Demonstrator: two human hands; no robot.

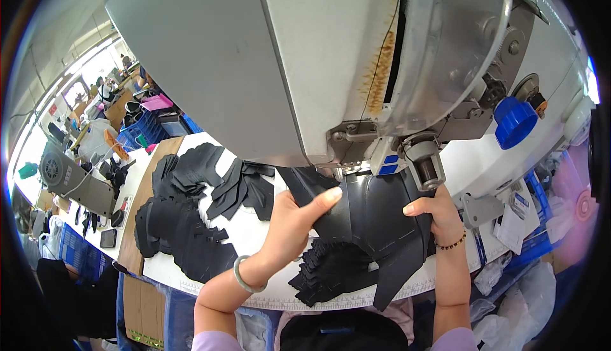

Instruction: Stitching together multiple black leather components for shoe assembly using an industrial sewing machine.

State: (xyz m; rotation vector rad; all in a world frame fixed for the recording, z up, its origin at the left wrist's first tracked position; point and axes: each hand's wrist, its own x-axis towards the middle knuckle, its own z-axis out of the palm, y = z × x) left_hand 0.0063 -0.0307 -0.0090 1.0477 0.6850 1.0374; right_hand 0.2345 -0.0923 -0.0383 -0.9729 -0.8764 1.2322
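A black panel of leather-like material [382,214], with seam lines across it, lies under the head of a large grey-white sewing machine [210,52]. My left hand [294,224] grips its left side, the thumb stretched over the top and the other fingers mostly hidden. At its right edge my right hand [442,217] grips too, thumb on top and fingers out of sight behind. One narrow flap of the panel hangs toward me. The needle area is largely covered by the machine head. Below the panel rests a stack of black cut pieces [328,271].
Several piles of black cut pieces [184,230] cover the left of the white table [162,263]. A blue knob [515,122] sticks out of the machine at right. A grey motor unit [70,176] and a phone [109,238] are farther left. Plastic bags [519,300] lie low at right.
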